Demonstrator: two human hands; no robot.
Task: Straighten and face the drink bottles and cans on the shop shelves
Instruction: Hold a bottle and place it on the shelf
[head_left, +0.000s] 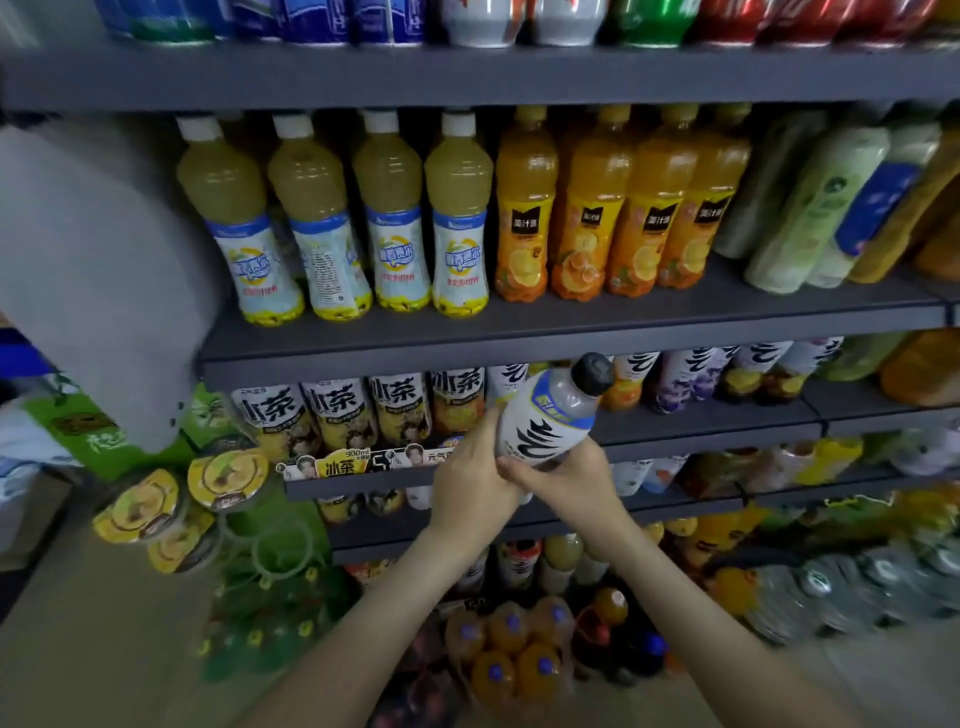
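A grey bottle (551, 415), tilted right, is gripped low down by the curled fingers of the left hand (467, 483) and right hand (569, 480), held before the shelf (701, 423). Behind it, iced-tea bottles (337, 410) are ranged; above, orange juice bottles (597, 208).

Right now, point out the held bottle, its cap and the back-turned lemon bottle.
held bottle (543, 423): head view, white label.
cap (592, 373): head view, dark top.
back-turned lemon bottle (332, 270): head view, small-print label.

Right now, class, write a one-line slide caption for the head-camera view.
The left hand and right hand grip a tilted black-capped bottle before stocked drink shelves.
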